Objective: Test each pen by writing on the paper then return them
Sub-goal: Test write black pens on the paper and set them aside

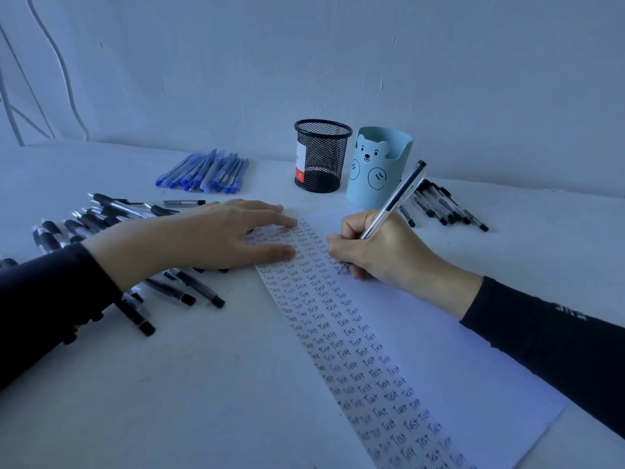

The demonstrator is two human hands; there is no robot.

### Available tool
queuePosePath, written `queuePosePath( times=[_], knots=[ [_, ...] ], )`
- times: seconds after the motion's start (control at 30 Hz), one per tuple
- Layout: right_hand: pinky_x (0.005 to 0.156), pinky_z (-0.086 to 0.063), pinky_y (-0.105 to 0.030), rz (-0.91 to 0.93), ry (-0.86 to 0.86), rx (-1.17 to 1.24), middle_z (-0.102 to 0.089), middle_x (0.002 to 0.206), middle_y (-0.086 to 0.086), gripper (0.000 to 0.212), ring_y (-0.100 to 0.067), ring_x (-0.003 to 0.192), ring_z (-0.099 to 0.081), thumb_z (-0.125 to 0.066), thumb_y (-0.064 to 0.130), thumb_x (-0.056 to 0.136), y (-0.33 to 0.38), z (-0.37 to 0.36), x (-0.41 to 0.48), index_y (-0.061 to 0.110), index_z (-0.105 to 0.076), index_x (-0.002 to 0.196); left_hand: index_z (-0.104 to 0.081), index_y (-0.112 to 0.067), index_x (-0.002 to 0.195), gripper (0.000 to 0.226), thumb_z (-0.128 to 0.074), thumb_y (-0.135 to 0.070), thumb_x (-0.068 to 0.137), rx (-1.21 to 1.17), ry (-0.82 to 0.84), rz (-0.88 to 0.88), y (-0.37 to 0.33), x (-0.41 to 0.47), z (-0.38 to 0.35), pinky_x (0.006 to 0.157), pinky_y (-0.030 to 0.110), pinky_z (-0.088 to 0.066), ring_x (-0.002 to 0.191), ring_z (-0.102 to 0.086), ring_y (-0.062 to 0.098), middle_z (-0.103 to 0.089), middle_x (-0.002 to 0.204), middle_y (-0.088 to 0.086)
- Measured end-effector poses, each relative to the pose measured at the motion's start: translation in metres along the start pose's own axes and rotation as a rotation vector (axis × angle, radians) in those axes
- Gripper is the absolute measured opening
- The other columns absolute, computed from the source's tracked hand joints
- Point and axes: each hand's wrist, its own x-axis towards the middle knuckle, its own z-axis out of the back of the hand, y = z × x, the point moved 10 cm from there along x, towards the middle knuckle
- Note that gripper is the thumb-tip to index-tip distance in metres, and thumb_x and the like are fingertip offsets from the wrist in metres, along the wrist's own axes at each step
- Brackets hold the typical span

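The right hand (382,252) is gripping a clear pen (393,199) between curled fingers and thumb, and the tip is touching the paper (422,333) just at the right side of the columns of the word "Test". The left hand (203,238) is lying flat with straight fingers on the upper left part of the paper, pressing it and holding nothing. I judge that the writing step is going on for this pen. The next move is asking to lift the tip and return the pen to a group, but I cannot tell which one. Left of the paper black pens (101,214) are lying, beyond its top left blue pens (206,172), beyond its top a mesh cup (321,157) and a bear cup (378,164), and at its top right other black pens (439,204). The white table (169,384) is carrying the paper, and a pale wall (304,62) is standing beyond it.
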Motion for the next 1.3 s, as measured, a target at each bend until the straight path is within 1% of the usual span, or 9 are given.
queuePosePath(
  times=[0.13,0.27,0.37,0.47,0.57,0.7,0.8,0.97,1.3],
  knots=[
    [0.043,-0.039,-0.017,-0.009,-0.003,0.01,-0.051,0.046,-0.005,0.037,-0.01,0.037,-0.045,-0.067,0.011,0.088,0.0006,0.0002,-0.0001,0.007,-0.047,0.056,-0.03,-0.063,0.137,0.071,-0.031,-0.089,0.071,-0.002,0.002,-0.006,0.0024,0.0011,-0.0016,0.116,0.036,-0.023,0.139,-0.027,0.001,-0.022,0.154,-0.028],
    [0.043,-0.04,-0.018,-0.017,-0.01,0.026,-0.055,0.056,-0.017,0.035,-0.012,0.04,-0.047,-0.067,0.012,0.087,0.0007,0.0021,-0.0001,0.006,-0.05,0.058,-0.029,-0.064,0.136,0.073,-0.029,-0.093,0.069,0.0,-0.002,-0.01,0.0034,0.0016,-0.0017,0.116,0.036,-0.024,0.139,-0.027,0.002,-0.022,0.153,-0.029],
    [0.043,-0.041,-0.018,-0.027,0.0,0.039,-0.054,0.051,-0.009,0.036,-0.01,0.039,-0.048,-0.067,0.01,0.087,-0.0002,0.0005,0.0002,0.008,-0.048,0.056,-0.031,-0.061,0.137,0.069,-0.033,-0.086,0.072,-0.006,0.001,-0.005,0.0015,0.0006,-0.0009,0.116,0.035,-0.022,0.14,-0.026,0.002,-0.022,0.153,-0.028],
    [0.041,-0.038,-0.016,-0.027,0.008,0.022,-0.05,0.042,0.0,0.033,-0.008,0.037,-0.045,-0.066,0.008,0.086,0.001,-0.0002,0.0,0.004,-0.05,0.058,-0.031,-0.06,0.138,0.069,-0.035,-0.083,0.073,-0.006,0.004,-0.005,-0.0002,0.0,-0.0004,0.116,0.035,-0.022,0.14,-0.026,0.002,-0.022,0.154,-0.027],
    [0.041,-0.038,-0.016,-0.027,0.002,0.044,-0.05,0.044,-0.002,0.034,-0.008,0.037,-0.046,-0.066,0.007,0.086,0.0011,0.0016,-0.0007,0.004,-0.049,0.057,-0.032,-0.06,0.138,0.068,-0.035,-0.083,0.074,-0.001,0.005,-0.007,0.0004,0.0006,-0.0011,0.115,0.035,-0.022,0.14,-0.026,0.002,-0.022,0.154,-0.027],
    [0.041,-0.038,-0.016,-0.006,0.0,0.043,-0.051,0.044,-0.003,0.03,-0.009,0.037,-0.045,-0.066,0.006,0.086,0.0028,0.0016,-0.0009,-0.003,-0.051,0.061,-0.029,-0.063,0.136,0.076,-0.027,-0.094,0.067,0.001,0.002,-0.014,0.0029,0.0014,-0.002,0.116,0.036,-0.023,0.139,-0.026,0.002,-0.022,0.153,-0.028],
    [0.041,-0.039,-0.017,-0.016,0.011,0.041,-0.051,0.043,0.001,0.03,-0.008,0.037,-0.047,-0.066,0.006,0.087,0.0022,0.0013,-0.0006,-0.002,-0.051,0.061,-0.029,-0.063,0.137,0.082,-0.024,-0.095,0.062,0.008,0.003,-0.005,0.004,0.0018,-0.0021,0.117,0.038,-0.023,0.139,-0.027,0.002,-0.022,0.153,-0.028],
    [0.041,-0.04,-0.018,-0.016,-0.001,0.042,-0.055,0.047,-0.001,0.043,-0.009,0.037,-0.046,-0.065,0.005,0.086,0.0023,0.0031,0.0002,0.012,-0.043,0.049,-0.028,-0.063,0.137,0.082,-0.024,-0.095,0.062,0.008,0.008,-0.002,0.0032,0.0017,-0.0025,0.118,0.04,-0.023,0.14,-0.026,0.002,-0.021,0.154,-0.028],
    [0.041,-0.04,-0.018,-0.022,-0.024,0.027,-0.057,0.048,0.001,0.045,-0.009,0.037,-0.047,-0.065,0.006,0.084,0.0021,0.006,0.0004,0.015,-0.042,0.046,-0.028,-0.065,0.135,0.079,-0.024,-0.096,0.063,-0.002,0.003,-0.005,0.0047,0.0015,-0.0024,0.117,0.039,-0.022,0.139,-0.026,0.001,-0.021,0.153,-0.03]
  ],
)
